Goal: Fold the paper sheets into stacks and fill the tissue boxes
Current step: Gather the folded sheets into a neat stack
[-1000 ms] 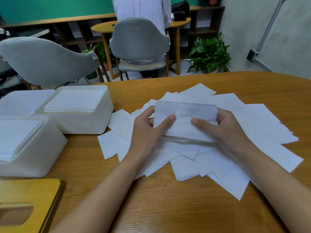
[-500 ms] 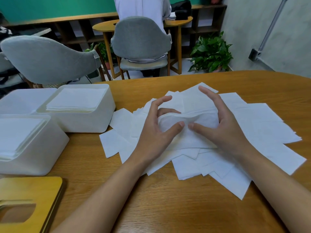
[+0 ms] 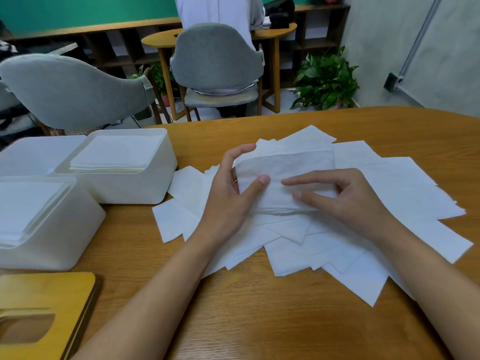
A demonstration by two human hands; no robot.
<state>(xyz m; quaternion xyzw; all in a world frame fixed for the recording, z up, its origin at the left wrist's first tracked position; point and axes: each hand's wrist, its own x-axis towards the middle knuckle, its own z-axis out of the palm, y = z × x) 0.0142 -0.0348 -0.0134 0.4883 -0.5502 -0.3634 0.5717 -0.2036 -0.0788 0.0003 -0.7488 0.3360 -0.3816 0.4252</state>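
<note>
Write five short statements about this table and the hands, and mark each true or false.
1. The left hand and the right hand both touch the folded sheet. True.
2. The white box nearest the loose sheets is empty. False: it holds a stack of sheets.
3. The wooden lid lies on the table, not on a box. True.
4. The potted plant stands on the table. False: it is on the floor beyond it.
5. The loose sheets lie in one squared pile. False: they are spread out and overlap at angles.
</note>
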